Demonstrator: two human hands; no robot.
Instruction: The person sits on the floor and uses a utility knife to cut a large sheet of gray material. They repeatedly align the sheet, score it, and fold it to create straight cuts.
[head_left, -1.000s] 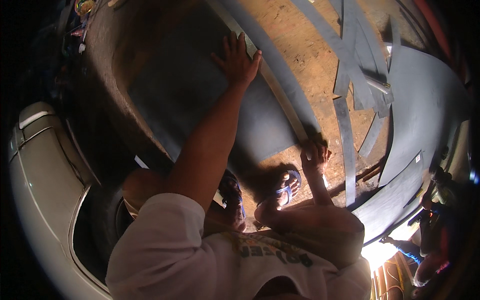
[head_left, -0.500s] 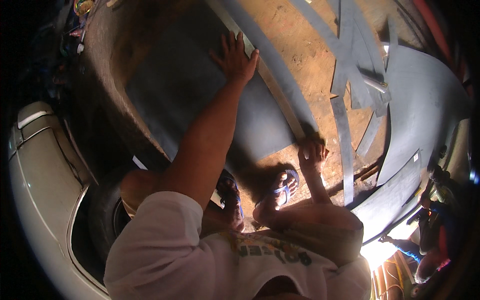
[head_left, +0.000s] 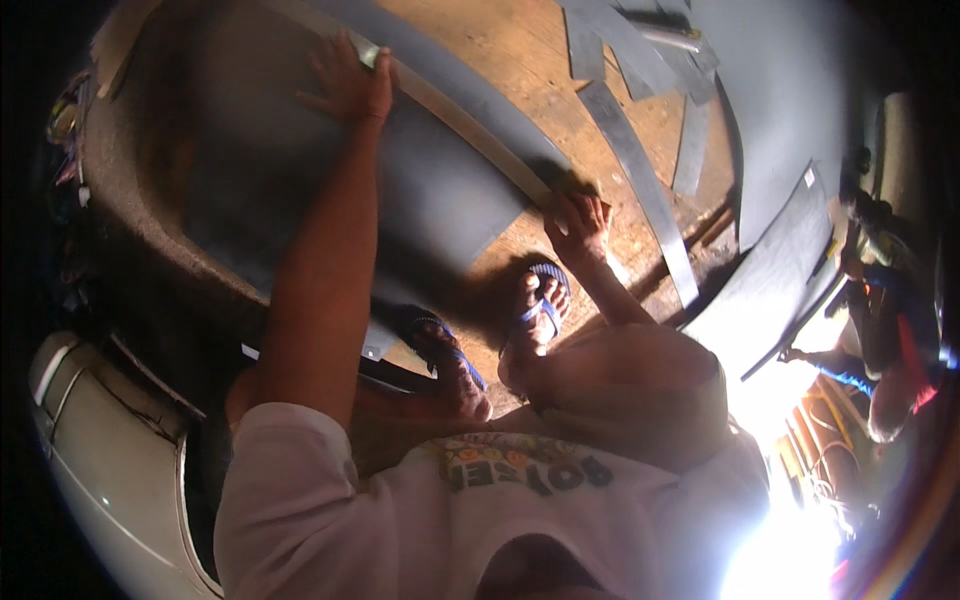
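Observation:
A dark grey flexible-looking sheet (head_left: pixel 430 185) lies on the brown floor in front of me. Across it runs a long narrow straight strip (head_left: pixel 470 132), slanting from far left to near right. My left hand (head_left: pixel 350 82) presses flat with spread fingers on the strip and the sheet beside it. At the strip's near end, by the sheet's edge, my right hand (head_left: pixel 580 228) is closed with curled fingers. Whatever those fingers hold is hidden by the hand and its shadow.
Cut grey offcuts (head_left: pixel 640 180) and a shiny tube (head_left: pixel 668 38) lie to the right, beside a larger grey sheet (head_left: pixel 765 110). My sandalled feet (head_left: pixel 540 310) are near the sheet. A pale vehicle panel (head_left: pixel 110 460) stands at left; another person (head_left: pixel 880 370) is at far right.
The view has turned, so the sheet, strip and both hands appear farther left and higher. My left hand still presses the strip, and my right hand remains at its near end.

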